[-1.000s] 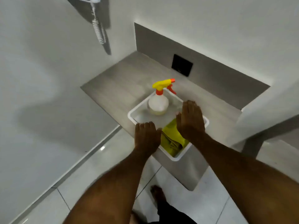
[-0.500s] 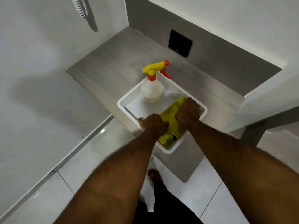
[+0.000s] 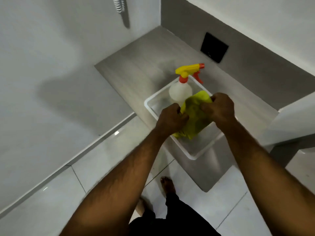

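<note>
A yellow cloth (image 3: pixel 194 116) is held up over a white tray (image 3: pixel 190 155) that sits at the front edge of a grey ledge. My left hand (image 3: pixel 172 119) grips the cloth's left side and my right hand (image 3: pixel 219 109) grips its right side, both with curled fingers. The cloth's lower end hangs bunched just above the tray floor. Behind the cloth, in the tray's far corner, stands a white spray bottle (image 3: pixel 180 91) with a yellow and orange trigger head. The cloth hides part of the bottle's body.
The grey ledge (image 3: pixel 144 62) runs back to a grey wall panel with a black square plate (image 3: pixel 214 47). A coiled white cord (image 3: pixel 119 5) hangs on the left wall. White floor tiles lie below, with my bare foot (image 3: pixel 167 184) near the ledge base.
Both hands came down from resting on the tray rim, took hold of the yellow cloth and have lifted it out of the tray bottom. The view has tilted slightly downward.
</note>
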`<state>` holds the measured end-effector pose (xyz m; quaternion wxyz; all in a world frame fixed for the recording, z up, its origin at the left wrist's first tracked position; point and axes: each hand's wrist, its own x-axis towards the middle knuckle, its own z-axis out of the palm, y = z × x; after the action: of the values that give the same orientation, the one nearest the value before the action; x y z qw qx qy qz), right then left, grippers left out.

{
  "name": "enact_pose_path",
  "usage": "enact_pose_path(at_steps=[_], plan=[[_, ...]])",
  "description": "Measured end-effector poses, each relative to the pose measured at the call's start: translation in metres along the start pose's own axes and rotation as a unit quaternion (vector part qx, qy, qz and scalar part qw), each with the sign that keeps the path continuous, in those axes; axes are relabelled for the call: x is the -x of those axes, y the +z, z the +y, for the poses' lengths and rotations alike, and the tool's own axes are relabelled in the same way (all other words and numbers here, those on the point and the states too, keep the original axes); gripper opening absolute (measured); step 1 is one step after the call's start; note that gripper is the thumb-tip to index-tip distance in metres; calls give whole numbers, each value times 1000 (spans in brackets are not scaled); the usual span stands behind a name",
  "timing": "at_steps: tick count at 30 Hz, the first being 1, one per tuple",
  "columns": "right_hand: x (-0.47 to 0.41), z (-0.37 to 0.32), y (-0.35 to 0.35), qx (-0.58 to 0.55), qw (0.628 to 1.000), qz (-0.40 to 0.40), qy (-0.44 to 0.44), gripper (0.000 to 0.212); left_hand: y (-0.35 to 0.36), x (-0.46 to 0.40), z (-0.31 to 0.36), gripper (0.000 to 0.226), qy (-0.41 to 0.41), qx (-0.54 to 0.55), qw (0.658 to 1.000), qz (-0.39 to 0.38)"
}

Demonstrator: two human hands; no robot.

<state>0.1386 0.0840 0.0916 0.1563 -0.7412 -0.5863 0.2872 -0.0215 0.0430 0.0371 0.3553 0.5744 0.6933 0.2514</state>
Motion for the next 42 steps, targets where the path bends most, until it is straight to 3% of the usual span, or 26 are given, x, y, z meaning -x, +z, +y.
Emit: enact_pose_path(at_steps=[4,8,13,16,20,26,29,33,35,42], plan=[[35,-77,5,1,992,6,-124,30,-73,29,-30,20,-12,65,993,94],[82,-153,39,-2,974,-32,-226,50,-138,71,-83,37,-92,255,950,152],[147,-201,114,74,932,-162,-317,46,-184,123,-145,108,-124,196,968,101],[175,-207,150,88,912,-218,-337,35,-193,140,-167,86,-65,207,974,63],[180,-198,174,52,899,-305,-311,36,-190,164,-206,60,-90,239,967,-3],[139,-135,235,11,901,-385,-200,22,-145,171,-305,41,-216,218,951,-47],[115,-74,310,58,911,-382,-146,8,-87,169,-378,37,-280,221,931,-76],[95,30,426,121,916,-360,-131,4,14,173,-476,37,-353,227,904,-83],[86,86,480,149,914,-356,-123,12,63,167,-521,38,-380,223,894,-79],[39,266,664,181,928,-319,-63,19,234,106,-690,39,-424,47,902,-59]])
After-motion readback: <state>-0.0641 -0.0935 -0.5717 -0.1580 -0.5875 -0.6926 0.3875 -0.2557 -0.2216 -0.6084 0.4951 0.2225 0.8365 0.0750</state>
